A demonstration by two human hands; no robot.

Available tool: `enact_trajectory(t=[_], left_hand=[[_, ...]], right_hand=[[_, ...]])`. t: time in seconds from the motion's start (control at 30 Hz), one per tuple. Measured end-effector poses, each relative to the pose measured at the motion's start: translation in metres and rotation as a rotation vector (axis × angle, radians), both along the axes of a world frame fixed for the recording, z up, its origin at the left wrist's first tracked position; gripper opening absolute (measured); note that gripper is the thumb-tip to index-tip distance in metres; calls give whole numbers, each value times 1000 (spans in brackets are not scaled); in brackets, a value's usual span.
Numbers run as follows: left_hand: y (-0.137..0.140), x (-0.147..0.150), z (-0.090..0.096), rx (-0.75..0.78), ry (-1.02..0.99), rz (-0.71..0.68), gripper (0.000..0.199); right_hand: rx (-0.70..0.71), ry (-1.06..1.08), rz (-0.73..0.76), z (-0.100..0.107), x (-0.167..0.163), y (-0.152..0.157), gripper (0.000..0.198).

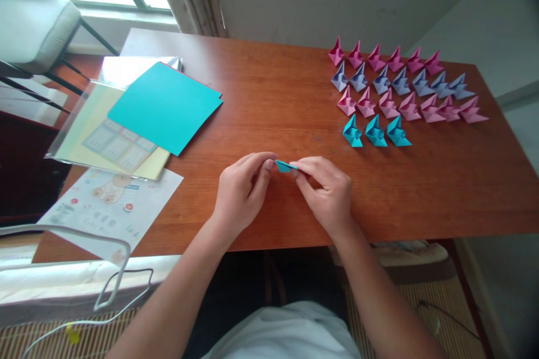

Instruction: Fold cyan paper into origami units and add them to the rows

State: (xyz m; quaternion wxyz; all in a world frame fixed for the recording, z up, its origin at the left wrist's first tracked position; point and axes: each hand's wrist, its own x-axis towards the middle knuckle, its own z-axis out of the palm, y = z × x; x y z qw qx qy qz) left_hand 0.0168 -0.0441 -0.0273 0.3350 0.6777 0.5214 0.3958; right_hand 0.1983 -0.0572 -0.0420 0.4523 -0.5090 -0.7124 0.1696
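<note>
Between my hands, just above the front part of the wooden table (269, 101), is a small piece of folded turquoise paper (283, 167). My left hand (244, 188) pinches its left end between thumb and forefinger. At the other end, my right hand (324, 190) grips the paper in the same way, so both tips are partly covered. Beyond my right hand stand several finished turquoise origami figures (375, 132) in a short row. Behind them are rows of pink origami figures (388, 102), lavender origami figures (400, 82) and darker pink origami figures (376, 58).
Turquoise paper sheets (168, 104) lie at the left, over a clear plastic packet of pale yellow paper (80, 129). A white printed sheet (113, 207) overhangs the front left edge. A grey chair (37, 28) stands by the window, and a white cable (96, 320) hangs below the table.
</note>
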Motion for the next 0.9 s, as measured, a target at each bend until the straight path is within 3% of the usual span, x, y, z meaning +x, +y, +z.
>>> enact_trajectory(t=[0.1,0.3,0.57,0.73,0.9], left_hand=[[1,-1,2,78,11,-25,17],[4,0,0,123,20,-93,22],[3,-2,-5,339,277,-129,13],[-4,-8,-6,443,563,-234,19],[-15,-15,-7,470,610,-306,13]], right_hand=[[-18,1,2,1,0,1,10],[-60,-25,49,3,1,2,12],[91,-252,106,-1,3,-2,23],[80,-377,168,0,8,-10,19],[38,-443,194,3,9,-15,20]])
